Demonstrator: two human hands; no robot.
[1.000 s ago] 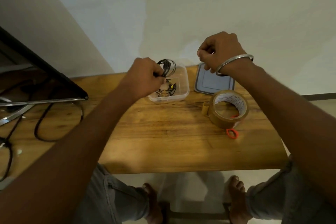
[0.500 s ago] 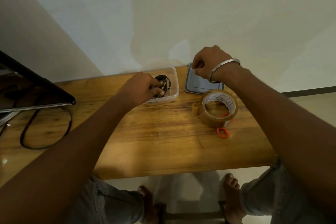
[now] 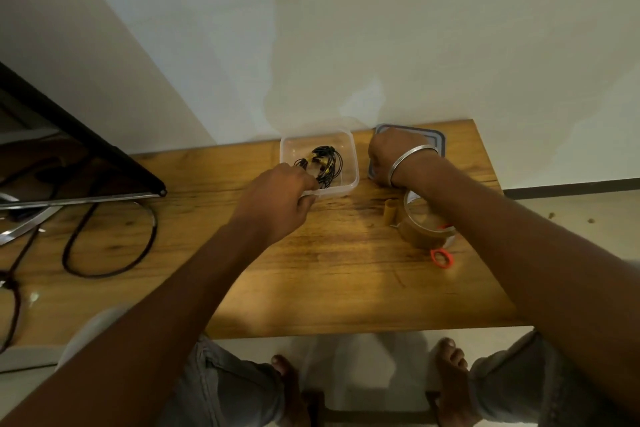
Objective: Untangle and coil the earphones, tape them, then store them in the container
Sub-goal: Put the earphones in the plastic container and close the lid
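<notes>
Black coiled earphones (image 3: 327, 166) with small yellow parts lie inside a clear plastic container (image 3: 354, 163) at the back of the wooden table (image 3: 329, 281). My left hand (image 3: 277, 199) reaches over the container's front-left rim, its curled fingertips pinching the near edge of the coil. My right hand (image 3: 388, 159), a metal bangle on the wrist, is a closed fist resting on the left part of the grey lid (image 3: 437, 139) just right of the container. A brown tape roll (image 3: 420, 230) stands under my right forearm, partly hidden by it.
A short brown tape core (image 3: 389, 213) stands left of the roll, and a small red loop (image 3: 441, 258) lies in front of it. A dark monitor (image 3: 69, 163) and a looped black cable (image 3: 110, 243) fill the table's left side. The wall runs directly behind the container.
My left hand has brought the coiled earphones down from above the container into it. My right fist has dropped from mid-air onto the grey lid.
</notes>
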